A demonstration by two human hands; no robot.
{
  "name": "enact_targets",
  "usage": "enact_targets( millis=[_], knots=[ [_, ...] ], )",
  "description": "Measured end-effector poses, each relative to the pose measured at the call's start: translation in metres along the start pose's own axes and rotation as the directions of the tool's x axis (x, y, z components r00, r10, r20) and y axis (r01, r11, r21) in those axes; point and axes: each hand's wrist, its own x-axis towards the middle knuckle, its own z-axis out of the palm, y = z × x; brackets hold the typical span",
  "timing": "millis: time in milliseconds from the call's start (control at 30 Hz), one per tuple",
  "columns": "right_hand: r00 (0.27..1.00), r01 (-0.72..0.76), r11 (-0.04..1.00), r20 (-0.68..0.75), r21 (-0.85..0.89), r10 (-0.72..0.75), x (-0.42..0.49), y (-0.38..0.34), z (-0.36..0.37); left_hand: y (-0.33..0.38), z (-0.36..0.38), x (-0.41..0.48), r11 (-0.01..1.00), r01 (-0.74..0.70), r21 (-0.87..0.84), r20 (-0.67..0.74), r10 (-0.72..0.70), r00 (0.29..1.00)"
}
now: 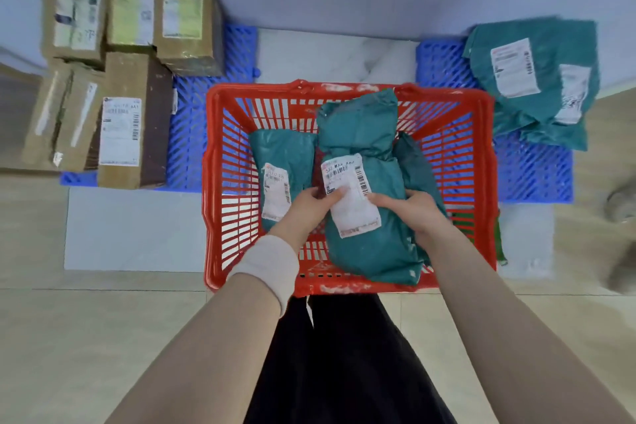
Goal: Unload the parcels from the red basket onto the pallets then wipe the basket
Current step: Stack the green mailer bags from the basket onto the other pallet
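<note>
The red basket [220, 182] stands on the floor in front of me, between two blue pallets. Inside it, a long teal parcel [364, 134] with a white label lies in the middle. My left hand [309, 208] grips its left edge at the label and my right hand [413, 210] grips its right edge. A second teal parcel [282, 162] lies to its left in the basket. A darker third one [414, 162] shows at the right, mostly hidden. A green thing [463, 220] peeks out by the basket's right wall.
The left blue pallet [192, 134] holds several brown cardboard boxes [130, 120]. The right blue pallet [530, 172] carries a pile of teal parcels [537, 79]. A pale wall runs behind. Something grey and blurred [623, 206] lies at the far right on the floor.
</note>
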Motion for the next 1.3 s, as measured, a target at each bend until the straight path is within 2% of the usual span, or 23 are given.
enact_targets(
  millis=[100, 200, 367, 500, 733, 967, 1133, 1300],
  knots=[
    [0.997, -0.011, 0.998, 0.077, 0.070, 0.006, -0.013, -0.003, -0.027, 0.004, 0.018, -0.015, 0.990, 0.040, -0.136, 0.054, -0.032, 0.998],
    [0.994, 0.052, 0.988, 0.084, 0.148, -0.065, -0.018, -0.004, -0.057, 0.014, 0.046, -0.023, 0.980, 0.018, -0.198, -0.017, -0.022, 1.000],
    [0.981, 0.164, 0.964, 0.069, 0.209, -0.182, -0.018, -0.015, -0.117, 0.051, 0.108, -0.032, 0.983, -0.128, -0.135, -0.238, 0.094, 0.967],
    [0.964, 0.249, 0.941, 0.031, 0.228, -0.262, -0.024, -0.027, -0.160, 0.082, 0.151, -0.038, 0.972, -0.213, -0.095, -0.285, 0.179, 0.942],
    [0.936, 0.336, 0.910, -0.195, 0.243, -0.293, -0.007, -0.049, -0.217, 0.135, 0.209, -0.010, 0.965, -0.259, -0.049, -0.232, 0.241, 0.942],
    [0.945, 0.296, 0.920, -0.218, 0.258, -0.243, 0.050, -0.063, -0.279, 0.174, 0.273, 0.047, 0.967, -0.254, 0.003, -0.218, 0.248, 0.944],
    [0.940, 0.308, 0.928, -0.217, 0.208, -0.263, 0.114, -0.082, -0.316, 0.201, 0.307, 0.103, 0.977, -0.211, -0.004, -0.252, 0.203, 0.946],
    [0.913, 0.303, 0.953, -0.281, -0.011, -0.294, 0.174, -0.107, -0.332, 0.222, 0.325, 0.153, 0.984, -0.177, -0.024, -0.257, 0.165, 0.952]
  ],
)
